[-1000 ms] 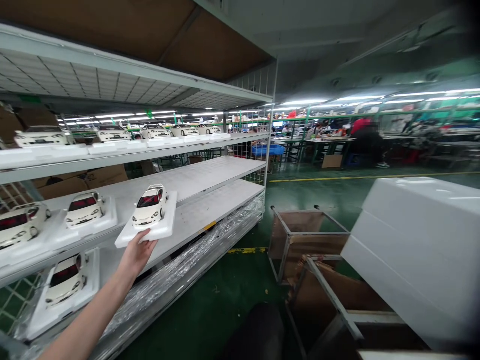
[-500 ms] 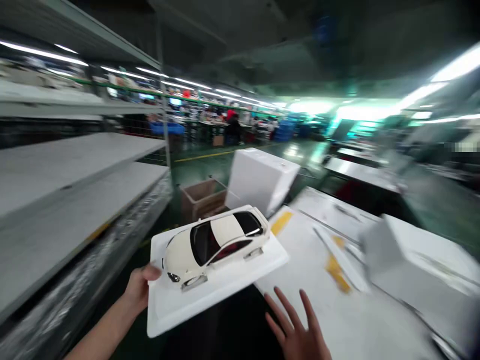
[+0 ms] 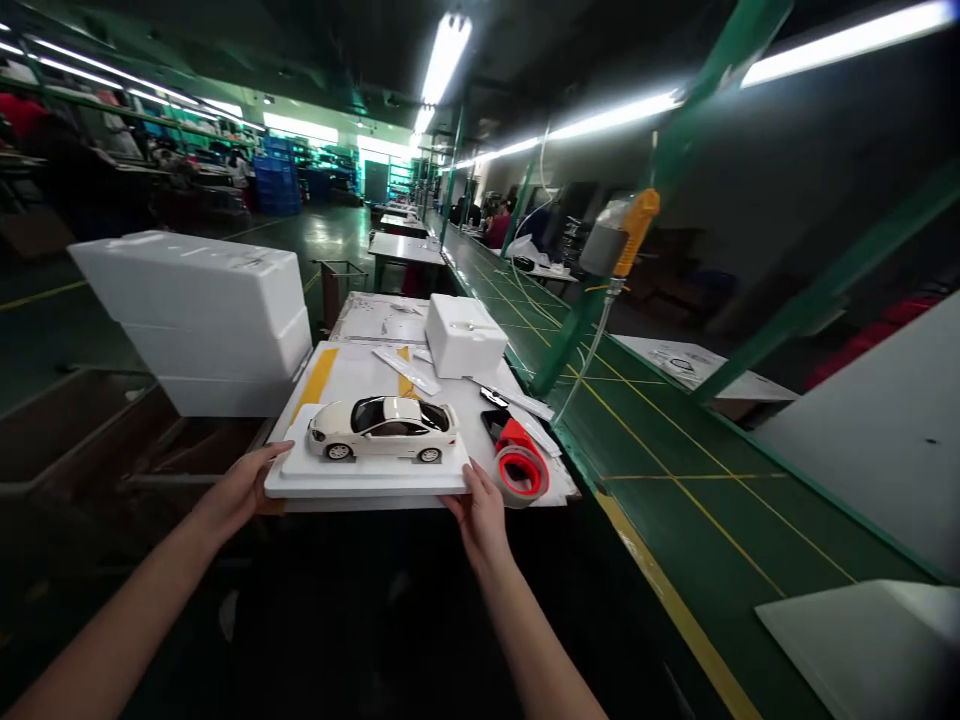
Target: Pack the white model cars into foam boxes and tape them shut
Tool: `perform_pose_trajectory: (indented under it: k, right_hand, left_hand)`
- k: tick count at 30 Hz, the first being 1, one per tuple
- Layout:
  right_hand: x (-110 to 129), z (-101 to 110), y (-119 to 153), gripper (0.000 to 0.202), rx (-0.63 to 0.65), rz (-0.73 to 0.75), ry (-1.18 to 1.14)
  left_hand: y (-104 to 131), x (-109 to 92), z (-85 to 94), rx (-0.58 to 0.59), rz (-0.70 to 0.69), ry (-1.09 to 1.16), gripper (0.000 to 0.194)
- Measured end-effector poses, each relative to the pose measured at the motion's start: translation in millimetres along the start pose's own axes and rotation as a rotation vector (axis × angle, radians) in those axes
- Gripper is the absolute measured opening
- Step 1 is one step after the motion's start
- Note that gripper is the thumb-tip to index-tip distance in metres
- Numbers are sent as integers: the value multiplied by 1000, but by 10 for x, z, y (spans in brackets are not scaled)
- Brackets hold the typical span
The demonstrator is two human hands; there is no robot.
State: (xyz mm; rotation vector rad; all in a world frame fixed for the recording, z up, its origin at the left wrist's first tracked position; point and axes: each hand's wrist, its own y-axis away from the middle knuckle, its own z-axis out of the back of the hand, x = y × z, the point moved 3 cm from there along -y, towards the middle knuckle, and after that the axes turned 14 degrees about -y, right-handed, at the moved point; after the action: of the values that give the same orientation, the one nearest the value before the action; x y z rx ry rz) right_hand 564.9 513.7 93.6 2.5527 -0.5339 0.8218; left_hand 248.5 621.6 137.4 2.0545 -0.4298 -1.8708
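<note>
Nearly level, a toy car (image 3: 382,430) is held on a foam tray (image 3: 371,480)

In the head view, the clock is read with the toy car at its centre. The white car is stood on its wheels, its nose pointed toward nine o'clock. The tray's end toward eight o'clock is pinched by the left hand (image 3: 244,487), with the thumb laid along the edge; its near corner at four o'clock is gripped by the right hand (image 3: 480,510), fingertips tucked below. Whether the table (image 3: 349,375) beneath is touched by the tray cannot be told.

On that table, a foam box (image 3: 466,340) is seen at one o'clock, and a red tape dispenser (image 3: 517,465) is set just past three, near the right hand. Large foam blocks (image 3: 210,320) are stacked at ten o'clock. At two, a yellow tool (image 3: 637,235) is hung beside a green post (image 3: 566,345).
</note>
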Motion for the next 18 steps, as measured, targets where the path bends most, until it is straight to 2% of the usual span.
perform_pose_trajectory:
  k: [2, 5, 9, 13, 16, 18]
  right_hand:
    - [-10, -44, -3, 58, 1, -11, 8]
    - [47, -30, 9, 58, 11, -48, 30]
    - [126, 73, -11, 67, 43, -48, 143]
    - [64, 141, -59, 87, 96, 99, 383]
    - [10, 157, -52, 94, 175, 237, 606]
    - [17, 163, -45, 96, 241, 306, 738]
  left_hand:
    - [-38, 14, 45, 34, -13, -54, 18]
    - [26, 88, 158, 29, -57, -107, 24]
    - [229, 204, 242, -41, -108, -253, 52]
    - [393, 241, 114, -34, -277, -517, 81]
    - [442, 205, 29, -145, -441, -693, 87]
    - [432, 184, 20, -211, -475, -788, 86]
